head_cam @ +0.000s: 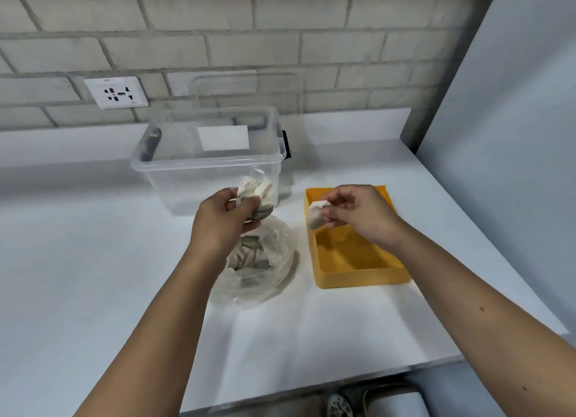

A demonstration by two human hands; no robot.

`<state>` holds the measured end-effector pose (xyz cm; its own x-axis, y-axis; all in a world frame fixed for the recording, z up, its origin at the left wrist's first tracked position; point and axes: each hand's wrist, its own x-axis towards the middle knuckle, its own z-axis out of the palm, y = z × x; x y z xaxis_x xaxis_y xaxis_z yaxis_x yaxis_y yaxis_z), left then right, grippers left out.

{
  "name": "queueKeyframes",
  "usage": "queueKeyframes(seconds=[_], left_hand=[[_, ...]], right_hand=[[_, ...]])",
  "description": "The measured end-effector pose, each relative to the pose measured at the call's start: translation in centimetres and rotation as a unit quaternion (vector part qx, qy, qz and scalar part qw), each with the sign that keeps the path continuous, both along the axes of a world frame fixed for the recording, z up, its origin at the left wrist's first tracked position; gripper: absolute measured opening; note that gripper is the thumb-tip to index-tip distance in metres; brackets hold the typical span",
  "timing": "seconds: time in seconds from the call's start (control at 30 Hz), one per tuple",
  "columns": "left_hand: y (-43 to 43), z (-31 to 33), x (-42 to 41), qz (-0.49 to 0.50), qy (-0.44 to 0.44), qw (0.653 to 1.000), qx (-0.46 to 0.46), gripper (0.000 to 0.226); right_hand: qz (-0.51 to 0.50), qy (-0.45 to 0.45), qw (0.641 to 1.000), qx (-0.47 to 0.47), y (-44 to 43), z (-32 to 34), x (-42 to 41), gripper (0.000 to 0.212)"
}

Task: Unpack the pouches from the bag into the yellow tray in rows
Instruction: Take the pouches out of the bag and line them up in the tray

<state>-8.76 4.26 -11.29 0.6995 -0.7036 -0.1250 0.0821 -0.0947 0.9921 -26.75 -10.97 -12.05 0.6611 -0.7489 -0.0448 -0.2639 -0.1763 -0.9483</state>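
Two hands worked: the left hand (223,212) clutched several pouches (257,192) above the bag (274,261), the right hand (355,212) pinched one pouch (317,214) over the yellow tray (361,273).

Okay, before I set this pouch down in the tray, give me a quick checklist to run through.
1. Right hand pinches a single pouch: ok.
2. Pouch is above the tray, near its far left corner: ok.
3. Tray floor free for a first row: ok where visible; the far part is hidden behind the hand.
4. Left hand grips the spare pouches so none slip: ok.
5. Bag sits open on the table, beside the tray: ok.
6. Pouch faces the right way: cannot tell, too blurred.
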Motion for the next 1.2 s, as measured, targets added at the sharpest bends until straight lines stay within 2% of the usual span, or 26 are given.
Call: queueKeyframes(seconds=[0.13,0.43,0.63,0.83,0.97,1.07,1.2], left_hand=[[-2.6,0.0,-1.4,-0.031,0.024,0.999,-0.013,0.019],[-5.9,-1.6,-2.8,-0.032,0.024,0.999,0.033,0.021],[-6.5,-1.9,-2.7,-0.026,0.006,0.998,0.051,0.018],[-6.2,-2.4,-2.5,-0.03,0.011,0.998,0.061,0.015],[-6.0,-2.5,-2.4,-0.03,0.014,0.997,0.064,0.02],[-6.0,-2.5,-2.5,-0.034,0.016,0.997,0.062,0.02],[-6.0,-2.7,-2.5,-0.035,0.021,0.997,0.061,0.018]], right_hand=[[-0.091,0.06,0.989,-0.096,-4.3,-1.7,-2.1,0.014],[-0.078,0.094,0.992,-0.033,-7.9,-6.1,0.6,0.014],[-0.051,0.117,0.988,-0.089,-8.1,-6.7,3.7,0.013],[-0.099,0.137,0.977,-0.13,-7.9,-8.2,4.5,0.01],[-0.154,0.155,0.959,-0.179,-7.6,-8.7,4.6,0.016],[-0.159,0.187,0.944,-0.222,-7.2,-8.5,4.8,0.023],[-0.149,0.184,0.951,-0.196,-7.3,-9.2,5.0,0.027]])
